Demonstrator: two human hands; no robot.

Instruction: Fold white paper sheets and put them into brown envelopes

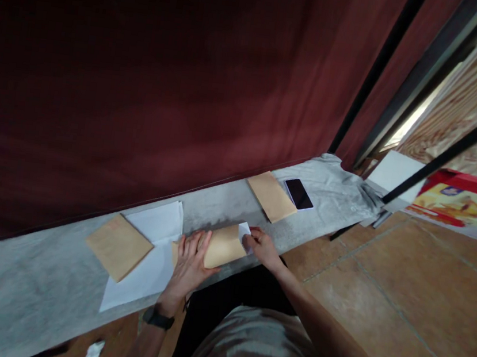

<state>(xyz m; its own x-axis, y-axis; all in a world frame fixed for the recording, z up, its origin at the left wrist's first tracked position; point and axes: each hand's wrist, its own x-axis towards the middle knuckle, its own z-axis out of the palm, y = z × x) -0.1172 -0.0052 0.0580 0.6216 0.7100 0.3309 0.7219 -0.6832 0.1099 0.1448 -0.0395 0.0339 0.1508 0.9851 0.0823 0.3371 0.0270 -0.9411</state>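
A brown paper envelope (226,248) lies in front of me on the narrow cloth-covered bench. My left hand (192,260) rests on its left part with the fingers spread, holding nothing. At the envelope's right end, my right hand (261,247) pinches a white paper (244,232) that sticks out of the opening. How far the paper reaches inside is hidden. To the left, a stack of brown envelopes (119,247) lies on white paper sheets (151,269). More brown envelopes (271,196) sit to the right, beyond my right hand.
A dark-screened phone (299,194) lies beside the right-hand envelopes. The grey cloth (11,295) covers the bench, with a dark red curtain (164,106) behind it. At the right are black poles (377,71), a white box (395,174) and a red and yellow box (465,203).
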